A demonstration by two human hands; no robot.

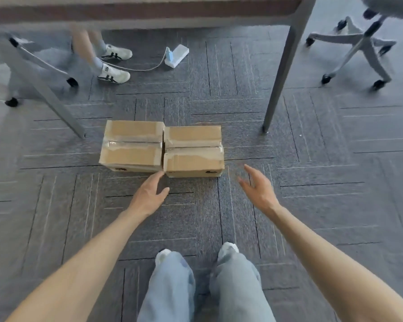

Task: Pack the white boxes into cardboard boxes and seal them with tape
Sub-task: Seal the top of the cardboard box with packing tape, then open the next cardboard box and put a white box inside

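Observation:
Two closed cardboard boxes stand side by side on the grey carpet, touching each other. The left cardboard box point(132, 146) and the right cardboard box point(193, 151) each carry clear tape along the top seam. My left hand point(149, 194) reaches forward with straight fingers, its fingertips at the lower front corner where the two boxes meet. My right hand point(257, 188) hovers open with spread fingers, a little to the right of the right box and apart from it. Neither hand holds anything. No white boxes and no tape roll are in view.
A table point(149, 12) spans the top, its grey legs point(286, 66) slanting to the floor beside the boxes. Another person's feet in white shoes point(113, 66) stand under it. A white power strip point(176, 55) lies on the carpet. Office chair bases point(358, 45) sit at both sides.

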